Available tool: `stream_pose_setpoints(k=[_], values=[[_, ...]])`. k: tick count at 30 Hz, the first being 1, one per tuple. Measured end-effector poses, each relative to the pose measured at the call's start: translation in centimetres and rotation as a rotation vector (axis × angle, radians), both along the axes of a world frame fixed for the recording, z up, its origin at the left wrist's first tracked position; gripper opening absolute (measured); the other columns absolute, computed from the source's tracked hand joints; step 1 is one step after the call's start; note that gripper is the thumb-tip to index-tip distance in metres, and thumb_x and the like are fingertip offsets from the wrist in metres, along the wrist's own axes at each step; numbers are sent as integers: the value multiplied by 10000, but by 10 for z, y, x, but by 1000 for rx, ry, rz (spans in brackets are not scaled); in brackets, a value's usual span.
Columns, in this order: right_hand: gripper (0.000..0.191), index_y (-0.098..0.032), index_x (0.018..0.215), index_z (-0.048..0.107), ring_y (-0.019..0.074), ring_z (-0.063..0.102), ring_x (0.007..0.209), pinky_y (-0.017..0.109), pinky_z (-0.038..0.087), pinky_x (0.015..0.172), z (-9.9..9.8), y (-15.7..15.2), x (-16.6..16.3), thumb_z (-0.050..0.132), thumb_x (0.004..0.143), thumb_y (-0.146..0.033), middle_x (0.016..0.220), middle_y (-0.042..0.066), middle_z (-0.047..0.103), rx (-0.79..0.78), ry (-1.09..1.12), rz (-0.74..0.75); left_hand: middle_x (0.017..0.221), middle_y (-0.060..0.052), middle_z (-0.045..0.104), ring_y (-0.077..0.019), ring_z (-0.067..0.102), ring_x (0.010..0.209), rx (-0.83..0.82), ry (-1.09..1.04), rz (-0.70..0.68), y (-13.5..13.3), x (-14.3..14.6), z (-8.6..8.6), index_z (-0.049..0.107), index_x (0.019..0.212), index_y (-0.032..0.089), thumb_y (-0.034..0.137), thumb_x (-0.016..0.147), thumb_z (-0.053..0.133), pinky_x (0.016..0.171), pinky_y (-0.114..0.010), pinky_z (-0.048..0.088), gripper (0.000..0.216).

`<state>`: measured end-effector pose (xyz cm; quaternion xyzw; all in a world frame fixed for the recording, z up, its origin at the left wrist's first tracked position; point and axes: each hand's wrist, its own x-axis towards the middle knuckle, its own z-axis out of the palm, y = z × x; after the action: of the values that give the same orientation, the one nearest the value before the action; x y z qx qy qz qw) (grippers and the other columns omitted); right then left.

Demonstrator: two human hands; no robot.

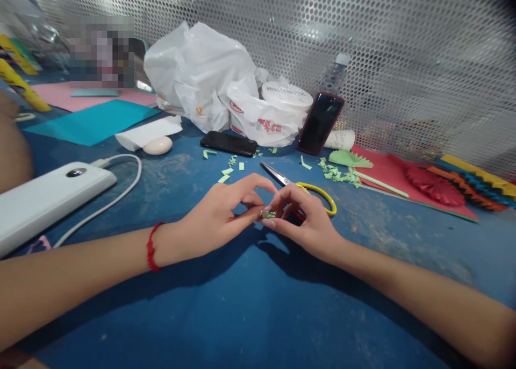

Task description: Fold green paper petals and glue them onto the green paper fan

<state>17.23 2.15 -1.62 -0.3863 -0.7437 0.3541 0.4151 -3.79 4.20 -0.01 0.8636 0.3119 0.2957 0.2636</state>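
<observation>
Green paper scrap point(269, 214) sits pinched between the fingertips of both hands, low over the middle of the blue bench point(242, 315), with each grip closed on it. The left forearm lies near the white power bank point(44, 197) and its cable point(116, 191) at the left, so a wide elbow swing could drag them. The scissors point(300, 186) lie just beyond the right hand point(306, 224), blades pointing far-left; a knuckle pushed back could catch them. The scrap is tiny. Squeezed too hard by the left hand point(213, 221) it may crumple, and if dropped it could get lost among the loose green cuttings point(228, 171) just beyond.
</observation>
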Motion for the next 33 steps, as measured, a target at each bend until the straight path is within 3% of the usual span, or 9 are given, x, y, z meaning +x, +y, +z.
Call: stream_pose_setpoints(k=[4,8,14,19,24,33], values=[[284,-190,774,560,76,483,561,202,370,511,1,-1,-1,793,795,-350,643,-64,546,-3,-102,18,929,26,781,-146,740,824,82,26,-43,-2,-1,-1,533,1196,265,258,998,513,730,-217,496,200],[291,-166,688,618,75,454,515,216,321,496,1,-1,-1,700,881,-368,561,-49,540,-53,-196,155,1039,0,768,-140,743,844,139,36,-51,-4,-3,-4,560,1196,274,252,1002,500,755,-216,516,205],[247,-171,726,650,92,535,523,210,421,533,2,-3,0,625,912,-332,578,-24,614,-127,-123,269,1055,-26,770,-174,730,912,180,47,-115,-4,-4,-10,619,1248,305,259,992,515,818,-258,537,280],[282,-176,694,626,106,578,545,221,477,545,3,-5,-1,604,916,-347,598,-13,611,-284,7,365,888,-18,770,-150,701,756,187,46,-170,-6,-3,-6,665,1113,290,225,983,504,707,-226,507,217],[339,-174,654,622,109,554,541,229,478,530,4,-9,-3,637,889,-416,594,-8,589,-378,56,331,802,-11,740,-148,684,738,290,22,-253,-7,-4,-7,644,1066,263,120,958,458,693,-232,485,258],[319,-169,659,609,108,532,568,238,426,558,4,-13,-4,623,910,-365,613,-10,579,-268,50,284,799,6,759,-132,697,688,311,-93,-154,-10,0,-3,660,1005,265,131,941,561,670,-215,515,178]])
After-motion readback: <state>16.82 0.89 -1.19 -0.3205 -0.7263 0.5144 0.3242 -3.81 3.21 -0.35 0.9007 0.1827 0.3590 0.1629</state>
